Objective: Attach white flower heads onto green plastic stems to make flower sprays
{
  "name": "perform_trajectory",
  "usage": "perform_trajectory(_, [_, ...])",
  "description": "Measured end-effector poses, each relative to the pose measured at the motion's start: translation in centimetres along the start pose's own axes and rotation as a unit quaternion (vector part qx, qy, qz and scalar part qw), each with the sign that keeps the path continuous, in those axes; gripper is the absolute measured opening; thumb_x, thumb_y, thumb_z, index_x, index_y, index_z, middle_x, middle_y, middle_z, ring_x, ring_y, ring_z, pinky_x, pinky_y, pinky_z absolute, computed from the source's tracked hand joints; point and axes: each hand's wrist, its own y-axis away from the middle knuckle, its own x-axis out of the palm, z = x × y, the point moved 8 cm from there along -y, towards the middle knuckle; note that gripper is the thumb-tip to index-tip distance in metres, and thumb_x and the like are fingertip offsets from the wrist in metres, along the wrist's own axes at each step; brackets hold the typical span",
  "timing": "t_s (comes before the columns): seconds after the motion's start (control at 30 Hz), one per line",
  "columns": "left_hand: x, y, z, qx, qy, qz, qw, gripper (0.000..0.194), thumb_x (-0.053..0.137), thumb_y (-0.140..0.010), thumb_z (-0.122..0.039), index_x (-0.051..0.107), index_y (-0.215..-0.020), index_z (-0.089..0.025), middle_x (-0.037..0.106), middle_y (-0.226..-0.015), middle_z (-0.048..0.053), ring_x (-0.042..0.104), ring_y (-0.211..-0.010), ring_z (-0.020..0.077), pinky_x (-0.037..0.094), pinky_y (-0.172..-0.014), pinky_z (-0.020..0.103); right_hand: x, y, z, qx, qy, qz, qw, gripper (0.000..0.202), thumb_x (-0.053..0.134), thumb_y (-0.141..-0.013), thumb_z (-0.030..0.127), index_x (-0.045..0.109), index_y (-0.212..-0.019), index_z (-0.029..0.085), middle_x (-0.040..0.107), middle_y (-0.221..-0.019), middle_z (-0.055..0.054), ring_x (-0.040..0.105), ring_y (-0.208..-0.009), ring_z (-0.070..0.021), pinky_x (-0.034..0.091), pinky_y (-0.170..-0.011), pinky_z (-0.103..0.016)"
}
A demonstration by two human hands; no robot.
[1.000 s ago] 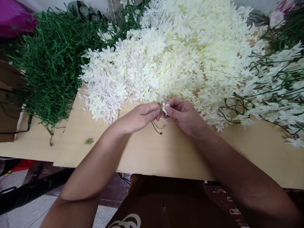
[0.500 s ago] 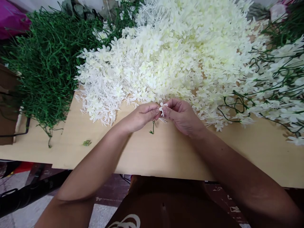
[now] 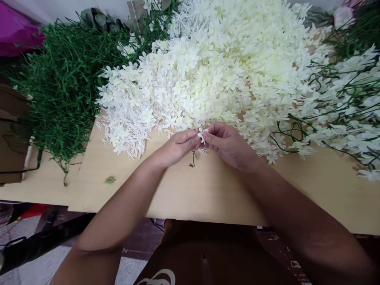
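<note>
Both my hands meet over the table, just in front of a heap of white artificial flowers [image 3: 204, 79]. Between the fingertips is a small white artificial flower [image 3: 202, 135], pinched by my right hand [image 3: 227, 142]. My left hand [image 3: 182, 145] is closed on a green plastic stem [image 3: 193, 160], whose lower end hangs below the fingers. The stem's upper part is hidden by the fingers, so I cannot tell whether the flower is joined to it.
A pile of green plastic stems [image 3: 68, 87] lies at the left, beside a cardboard box [image 3: 12, 138]. White flowers on green stems [image 3: 350, 107] are heaped at the right. A small green scrap [image 3: 109, 179] lies on the tabletop [image 3: 202, 194]. Behind the stems is a purple bag [image 3: 18, 29].
The hands stay together at nearly the same spot, with the flower and stem still in them. The view has shifted slightly, so the surroundings sit a little differently.
</note>
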Motion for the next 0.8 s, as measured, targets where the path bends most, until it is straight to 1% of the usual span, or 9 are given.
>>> perform_trajectory(0.07, [-0.06,-0.04,0.13,-0.004,0.024,0.000,1.000,0.036,0.053,-0.088,-0.043,0.046,-0.065,-0.017,0.038,-0.060,-0.005,0.034,-0.055,0.0079,0.029,-0.054,0.023,0.02,0.13,0.21,0.001,-0.001,0.000,1.000,0.041,0.086,-0.058,0.046,0.058,-0.064,0.017,0.063,-0.062,0.003,0.062,-0.062,-0.0092,0.053,-0.068,-0.026])
perform_trajectory(0.17, [-0.25,-0.03,0.48,-0.017,0.046,0.000,0.999,0.031,0.052,-0.088,-0.040,0.050,-0.069,-0.016,0.044,-0.064,-0.003,0.038,-0.058,0.0080,0.032,-0.057,0.022,0.07,0.29,0.51,-0.004,0.025,0.007,1.000,0.037,0.083,-0.063,0.046,0.062,-0.066,0.016,0.061,-0.059,0.003,0.056,-0.055,-0.0069,0.048,-0.059,-0.022])
perform_trajectory(0.27, [-0.34,-0.04,0.81,-0.034,0.060,0.002,0.998,0.026,0.051,-0.087,-0.036,0.052,-0.072,-0.016,0.048,-0.067,-0.002,0.042,-0.060,0.0084,0.034,-0.059,0.022,0.13,0.31,0.45,0.006,0.009,0.022,1.000,0.032,0.082,-0.065,0.042,0.064,-0.067,0.016,0.061,-0.061,0.003,0.055,-0.056,-0.0067,0.047,-0.059,-0.022])
perform_trajectory(0.4, [-0.34,-0.19,0.51,-0.027,0.065,0.008,0.998,0.023,0.050,-0.085,-0.032,0.050,-0.069,-0.016,0.042,-0.061,-0.004,0.036,-0.054,0.0074,0.029,-0.053,0.022,-0.04,0.19,0.06,0.035,-0.041,0.023,0.998,0.023,0.084,-0.061,0.030,0.067,-0.069,0.016,0.063,-0.064,0.002,0.058,-0.060,-0.0077,0.049,-0.063,-0.022])
perform_trajectory(0.5, [-0.22,-0.17,0.13,-0.010,0.045,0.023,0.999,0.023,0.048,-0.085,-0.029,0.049,-0.066,-0.017,0.038,-0.058,-0.005,0.031,-0.051,0.0072,0.027,-0.052,0.023,0.07,0.18,-0.10,0.048,-0.052,0.026,0.997,0.021,0.083,-0.059,0.024,0.067,-0.069,0.017,0.063,-0.062,0.003,0.058,-0.058,-0.0079,0.048,-0.061,-0.022])
perform_trajectory(0.63, [-0.28,-0.01,0.07,0.003,0.012,0.029,1.000,0.023,0.046,-0.085,-0.027,0.047,-0.064,-0.017,0.036,-0.058,-0.005,0.030,-0.053,0.0076,0.026,-0.053,0.023,0.31,0.19,-0.13,0.059,-0.043,0.034,0.997,0.020,0.082,-0.059,0.021,0.065,-0.066,0.016,0.064,-0.058,0.002,0.058,-0.054,-0.0079,0.048,-0.058,-0.022])
perform_trajectory(0.8, [-0.30,-0.11,-0.13,0.032,0.001,0.026,0.999,0.022,0.045,-0.084,-0.025,0.045,-0.063,-0.017,0.038,-0.060,-0.005,0.033,-0.056,0.0085,0.028,-0.055,0.024,0.23,0.04,-0.26,0.076,-0.053,0.039,0.995,0.025,0.085,-0.053,0.020,0.062,-0.061,0.016,0.062,-0.055,0.002,0.058,-0.052,-0.0090,0.049,-0.056,-0.024])
